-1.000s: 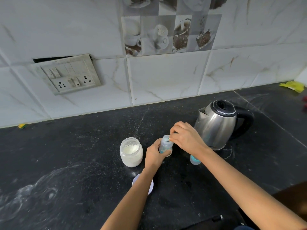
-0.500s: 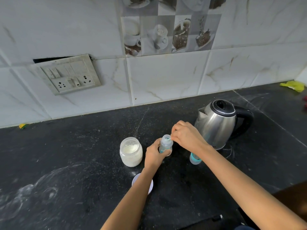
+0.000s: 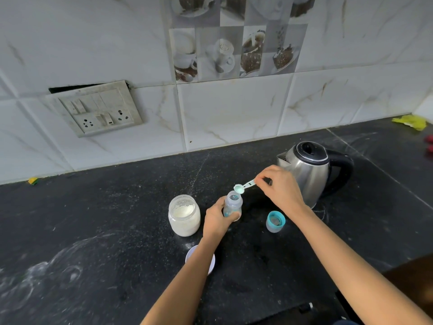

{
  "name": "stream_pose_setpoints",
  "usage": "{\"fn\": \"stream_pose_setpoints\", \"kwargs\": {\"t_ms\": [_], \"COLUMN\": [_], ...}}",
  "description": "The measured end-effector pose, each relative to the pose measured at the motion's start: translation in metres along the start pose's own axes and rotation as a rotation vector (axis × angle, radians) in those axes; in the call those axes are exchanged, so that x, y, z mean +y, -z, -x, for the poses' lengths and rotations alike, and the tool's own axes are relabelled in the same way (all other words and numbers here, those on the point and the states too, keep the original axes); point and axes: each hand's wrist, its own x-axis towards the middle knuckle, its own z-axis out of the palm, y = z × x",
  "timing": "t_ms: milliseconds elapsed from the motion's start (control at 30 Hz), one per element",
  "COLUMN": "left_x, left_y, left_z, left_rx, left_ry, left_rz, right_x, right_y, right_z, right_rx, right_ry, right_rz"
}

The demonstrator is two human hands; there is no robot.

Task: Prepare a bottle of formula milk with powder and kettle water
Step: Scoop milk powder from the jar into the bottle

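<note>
A small clear baby bottle (image 3: 232, 204) stands open on the black counter, gripped around its lower part by my left hand (image 3: 216, 219). My right hand (image 3: 280, 187) pinches the handle of a small measuring spoon (image 3: 243, 186), whose bowl hovers just above and behind the bottle's mouth. To the left of the bottle sits an open glass jar of white powder (image 3: 184, 215). The steel kettle (image 3: 309, 171) with a black lid and handle stands behind my right hand. The bottle's teal-ringed cap (image 3: 275, 221) rests on the counter to the right.
A white round jar lid (image 3: 210, 261) lies on the counter, partly hidden under my left forearm. A switch and socket plate (image 3: 98, 109) hangs on the tiled wall. A yellow cloth (image 3: 410, 121) lies at the far right. White powder smears mark the counter (image 3: 93, 266) at left.
My right hand has lifted off the bottle's mouth and drawn back to the right, so the spoon now shows above the bottle. The teal cap is now fully uncovered.
</note>
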Motion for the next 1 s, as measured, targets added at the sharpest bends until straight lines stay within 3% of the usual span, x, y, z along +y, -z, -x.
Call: {"fn": "stream_pose_setpoints", "kwargs": {"t_ms": [267,367,567,700,867,1000], "left_x": [0.013,0.010,0.039,0.020,-0.007,-0.012], "left_y": [0.005,0.039,0.061,0.090,0.111,0.111], "left_z": [0.013,0.044,0.068,0.076,0.077,0.074], "left_rx": [-0.017,0.169,0.479,0.630,0.456,0.378], "left_ry": [0.063,0.024,-0.135,-0.090,0.028,0.024], "left_rz": [-0.023,0.010,-0.089,-0.151,-0.197,-0.254], "right_x": [0.002,-0.034,-0.043,-0.067,-0.094,-0.108], "right_y": [0.005,-0.012,-0.023,-0.048,-0.080,-0.100], "right_z": [0.007,0.007,-0.004,-0.010,-0.016,-0.022], "right_rx": [0.018,-0.085,-0.038,-0.158,-0.304,-0.421], "right_ry": [-0.536,-0.550,-0.458,-0.345,-0.144,-0.039], "right_rz": [-0.548,-0.710,-0.688,-0.554,-0.358,-0.247]}}
